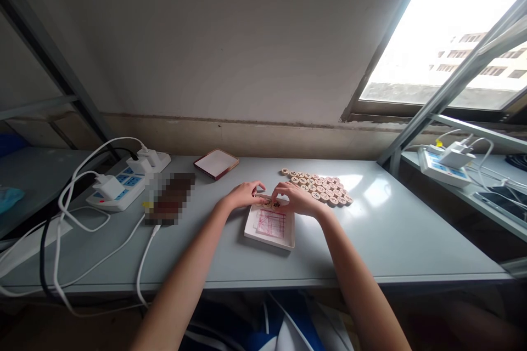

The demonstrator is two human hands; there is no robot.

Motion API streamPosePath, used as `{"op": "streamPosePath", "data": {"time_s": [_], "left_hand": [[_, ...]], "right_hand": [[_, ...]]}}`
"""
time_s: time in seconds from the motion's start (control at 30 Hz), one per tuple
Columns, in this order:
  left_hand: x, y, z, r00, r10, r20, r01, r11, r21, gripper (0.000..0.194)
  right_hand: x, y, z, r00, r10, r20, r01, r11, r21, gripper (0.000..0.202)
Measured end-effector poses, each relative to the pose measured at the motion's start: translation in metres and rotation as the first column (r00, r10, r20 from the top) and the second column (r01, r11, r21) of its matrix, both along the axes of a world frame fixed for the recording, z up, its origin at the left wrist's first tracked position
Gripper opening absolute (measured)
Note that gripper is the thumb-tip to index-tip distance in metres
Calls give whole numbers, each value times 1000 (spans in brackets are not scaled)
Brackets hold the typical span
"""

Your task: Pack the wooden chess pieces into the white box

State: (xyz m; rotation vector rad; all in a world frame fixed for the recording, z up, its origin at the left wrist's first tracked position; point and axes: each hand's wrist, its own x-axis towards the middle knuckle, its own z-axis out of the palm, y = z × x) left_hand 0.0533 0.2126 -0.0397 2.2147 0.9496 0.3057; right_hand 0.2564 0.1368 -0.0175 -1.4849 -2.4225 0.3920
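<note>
A shallow white box (269, 243) lies on the grey desk in front of me, with a folded sheet marked in red lines (272, 225) inside. Two round wooden pieces with dark characters sit at the box's far end. My left hand (246, 196) reaches over the far left corner, its fingers at the left piece (267, 203). Curled over the far right corner, my right hand (294, 199) has its fingers on the right piece (276, 205). Several more wooden pieces (320, 188) lie flat in rows, right of and beyond my right hand.
A box lid (216, 164) rests near the wall. On the left are a power strip (123, 185) with white plugs, loose cables and a pixelated dark object (171, 198). Another power strip (443, 169) stands at the far right, beyond a metal frame post (395, 162).
</note>
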Motion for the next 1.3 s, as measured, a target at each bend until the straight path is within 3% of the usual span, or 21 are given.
{"op": "streamPosePath", "data": {"time_s": [0.4,0.5,0.6,0.7,0.77,0.87,0.97,1.17,1.3], "left_hand": [[-1,0,0,1000,5,-8,-5,1000,6,51],[-2,1,-1,1000,4,11,-4,1000,10,46],[-2,2,-2,999,16,46,-16,1000,7,41],[-2,4,-4,996,33,78,-33,999,-7,41],[-3,6,-6,994,23,110,-19,999,-40,40],[-5,10,-9,988,11,155,6,994,-109,40],[-8,13,-10,986,30,161,-10,992,-127,39],[-17,22,-9,981,91,170,-79,994,-76,36],[-24,27,-12,976,122,179,-115,992,-51,34]], "right_hand": [[3,3,1,997,5,-73,-10,998,-60,9],[4,5,2,989,15,-149,-13,1000,10,15],[8,8,0,981,-106,-160,138,970,202,23],[13,15,-12,941,-331,-62,331,871,364,30],[16,22,-26,911,-413,21,367,831,417,35],[18,35,-45,899,-420,126,334,843,422,41],[18,43,-53,893,-405,195,309,867,391,41],[14,33,-42,902,-360,239,233,871,432,34],[13,26,-37,892,-406,200,277,839,469,32]]}}
